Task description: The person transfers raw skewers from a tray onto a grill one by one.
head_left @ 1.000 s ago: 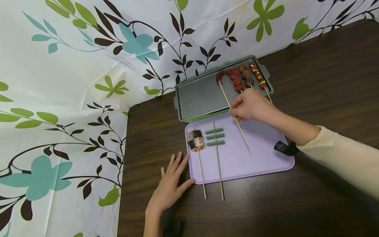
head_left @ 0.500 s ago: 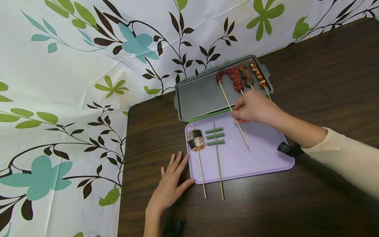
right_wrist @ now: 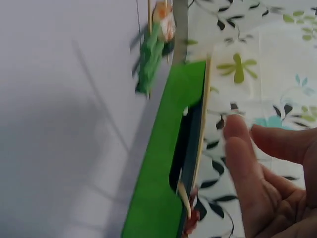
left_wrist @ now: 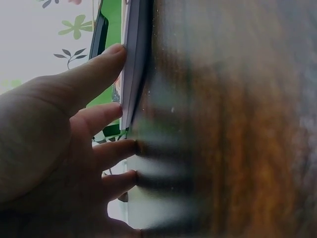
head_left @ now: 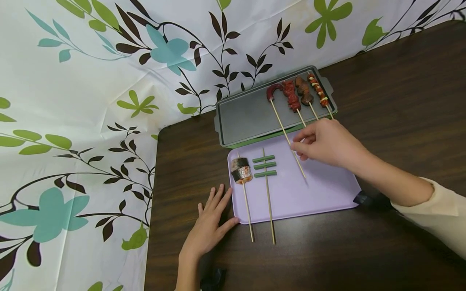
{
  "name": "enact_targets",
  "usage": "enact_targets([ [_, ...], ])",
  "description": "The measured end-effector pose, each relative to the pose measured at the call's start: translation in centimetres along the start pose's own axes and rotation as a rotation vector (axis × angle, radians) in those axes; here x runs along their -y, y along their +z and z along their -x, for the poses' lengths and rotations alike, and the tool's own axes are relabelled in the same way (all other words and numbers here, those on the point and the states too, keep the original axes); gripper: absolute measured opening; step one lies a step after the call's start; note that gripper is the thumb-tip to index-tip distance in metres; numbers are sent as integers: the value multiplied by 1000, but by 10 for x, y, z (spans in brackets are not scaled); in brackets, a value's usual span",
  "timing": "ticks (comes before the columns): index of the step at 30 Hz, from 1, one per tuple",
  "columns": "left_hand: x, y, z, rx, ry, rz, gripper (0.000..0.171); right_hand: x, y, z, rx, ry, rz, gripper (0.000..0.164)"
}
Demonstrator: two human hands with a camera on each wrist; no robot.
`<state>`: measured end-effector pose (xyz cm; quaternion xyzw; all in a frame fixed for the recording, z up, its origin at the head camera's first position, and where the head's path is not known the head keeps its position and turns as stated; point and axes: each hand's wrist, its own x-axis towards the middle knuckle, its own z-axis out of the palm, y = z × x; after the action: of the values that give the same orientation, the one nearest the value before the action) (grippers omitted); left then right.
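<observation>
My right hand [head_left: 329, 141] hovers above the back of the lavender tray [head_left: 313, 194], fingers loosely bent. Its fingertips overlap the stick of a skewer with a curved dark-red piece [head_left: 270, 93] in the head view; in the right wrist view nothing sits between thumb and fingers. That skewer's food end lies on the grey grill plate [head_left: 244, 119], its stick slanting out over the tray. Fingers spread, my left hand [head_left: 207, 230] rests on the table, thumb and index at the tray's left rim. A seaweed-wrapped skewer [head_left: 241, 169] and a green-bean skewer [head_left: 265, 165] lie on the tray.
Along the plate's right side lie a red meat skewer [head_left: 291, 97], a brown chunk skewer [head_left: 303, 91] and a sausage skewer [head_left: 318, 89] with yellow bits. The green grill body [right_wrist: 163, 163] stands right behind the tray. A leaf-patterned cloth [head_left: 138, 72] hangs behind the dark table [head_left: 393, 121].
My right hand has let go of the curved red piece's skewer and drawn back to the right. The skewer stays where it lay; the left hand has not moved.
</observation>
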<state>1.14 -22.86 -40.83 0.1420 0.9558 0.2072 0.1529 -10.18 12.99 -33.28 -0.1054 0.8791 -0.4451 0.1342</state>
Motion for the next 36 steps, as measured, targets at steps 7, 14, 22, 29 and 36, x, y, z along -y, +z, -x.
enact_targets([
  [7, 1, 1, 1, -2, -2, 7, 78, 8, 35, 23, 86, -88, -80, 15],
  [14, 1, 2, 2, -11, 5, 17, 78, 6, 74, 42, 144, -198, -7, 13],
  [22, 1, 1, 0, -4, 2, -2, 79, -9, 107, 42, 54, -221, 99, 15],
  [29, 1, 0, -1, -6, 3, -4, 79, -18, 119, 38, 49, -236, 48, 9],
  [36, 1, 0, -1, -2, 1, 7, 79, -20, 122, 33, 103, -179, 5, 9],
])
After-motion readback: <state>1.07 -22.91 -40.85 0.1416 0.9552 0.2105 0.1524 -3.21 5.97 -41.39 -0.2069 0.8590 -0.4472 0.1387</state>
